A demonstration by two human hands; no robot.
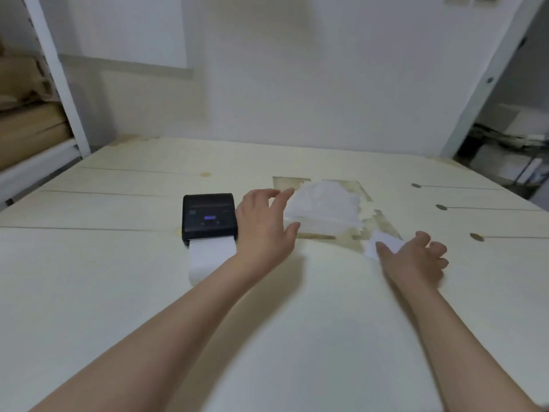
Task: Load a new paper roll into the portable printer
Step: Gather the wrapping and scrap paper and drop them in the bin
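A small black portable printer [209,217] sits on the pale table, its lid closed and a small display lit. A strip of white paper [211,258] hangs out of its front slot toward me. My left hand [266,230] hovers just right of the printer, fingers spread, holding nothing, its fingertips close to a heap of white paper pieces [325,208]. My right hand [414,258] lies farther right, palm partly up, with a small white slip of paper [383,243] resting against its fingers; the blur hides whether it grips the slip.
The wooden table [118,263] has dark slots and knots [476,237] along its right side. A white post and shelving with brown cardboard [29,126] stand at the left. Cluttered shelves [511,150] are at the far right. A white wall is behind.
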